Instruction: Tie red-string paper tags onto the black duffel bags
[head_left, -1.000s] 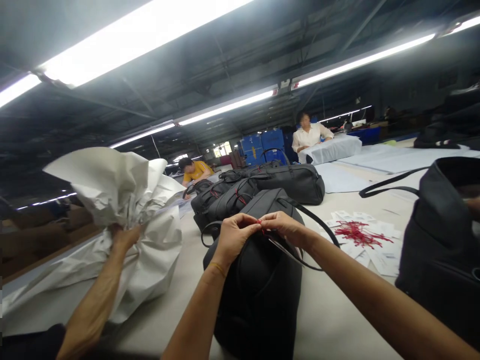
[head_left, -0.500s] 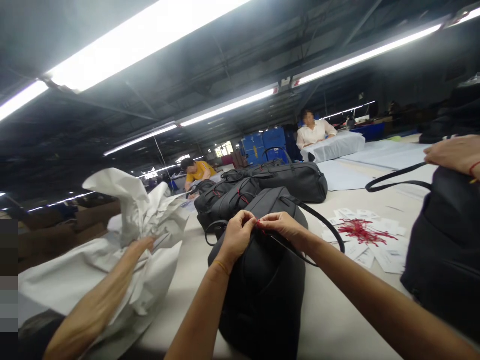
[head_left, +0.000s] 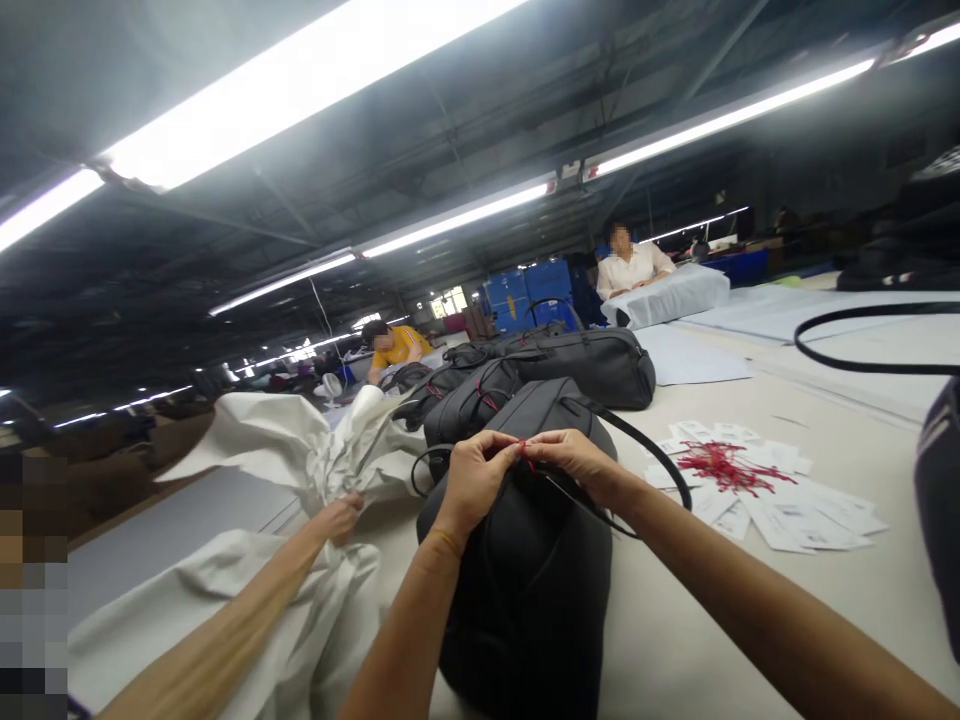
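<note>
Atop black bag, both hands pinch barely visible red string

Both hands pinching red string, black bag

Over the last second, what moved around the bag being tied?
The co-worker's hand pulled the crumpled white paper down from head height onto the table. The dark bag at right slid mostly out of view. Left hand and right hand still pinch the red string on the black bag.
</note>
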